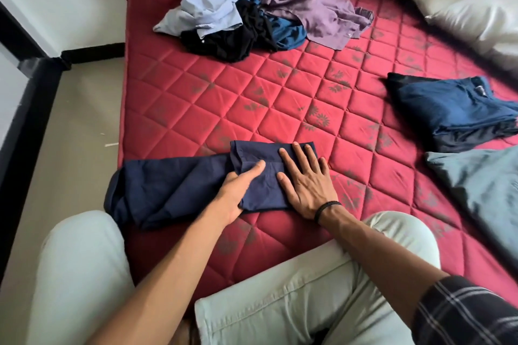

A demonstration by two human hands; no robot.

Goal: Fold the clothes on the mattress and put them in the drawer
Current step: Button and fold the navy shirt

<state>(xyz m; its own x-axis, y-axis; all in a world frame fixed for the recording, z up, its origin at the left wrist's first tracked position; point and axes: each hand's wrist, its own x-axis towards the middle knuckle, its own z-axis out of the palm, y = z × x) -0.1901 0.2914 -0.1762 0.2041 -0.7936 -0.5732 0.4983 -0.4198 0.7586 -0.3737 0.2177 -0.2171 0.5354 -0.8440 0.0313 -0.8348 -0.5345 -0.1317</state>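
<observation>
Right hand: the right hand (304,180) lies flat, fingers (288,158) straight and spread, pressing the folded end of the navy garment (179,189); it grips nothing.
Left hand: the left hand (241,189) has its thumb on top of the cloth and its other fingers tucked out of sight under the fold's left edge, apparently pinching that edge.
Navy garment: at the near left edge of the mattress (280,98), its right part doubled over into a neat panel, its left part loose, creased and hanging slightly over the mattress edge.
Folded stack: dark blue folded clothes (451,110) lie at the right, well apart from the hands.
Unfolded heap: a light blue shirt (201,5), a black piece (224,42), a teal piece (288,33) and a purple shirt (314,8) sit crumpled together at the far side.
Drawer: not in view.
Step in hand: folding the navy garment, judged partway done.
Next move: likely needs the right palm to hold the panel while the left hand brings the loose left part over it.
</observation>
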